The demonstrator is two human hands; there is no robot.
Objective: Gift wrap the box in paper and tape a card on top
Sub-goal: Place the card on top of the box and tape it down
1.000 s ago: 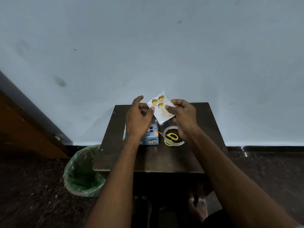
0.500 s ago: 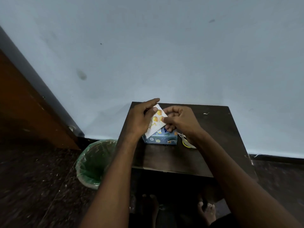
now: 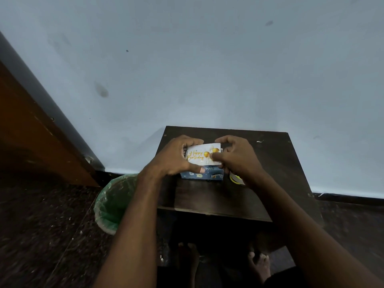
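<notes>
A small box wrapped in blue patterned paper (image 3: pixel 209 175) stands on the dark wooden table (image 3: pixel 270 163). A white card with gold "Happy Birthday" lettering and gold balloons (image 3: pixel 197 154) lies flat on the box top. My left hand (image 3: pixel 173 157) grips the card's left end, fingers over the far edge and thumb at the near edge. My right hand (image 3: pixel 236 156) holds the right end, its thumb pressing on the card by the balloons.
A tape roll with something yellow in it (image 3: pixel 235 179) lies right of the box, mostly hidden by my right wrist. A bin with a green liner (image 3: pixel 113 202) stands on the floor left of the table. The wall is just behind the table; my bare feet (image 3: pixel 258 265) are below.
The card was held tilted above the box; it now lies flat on the box top, turned level, with both hands lowered onto its ends.
</notes>
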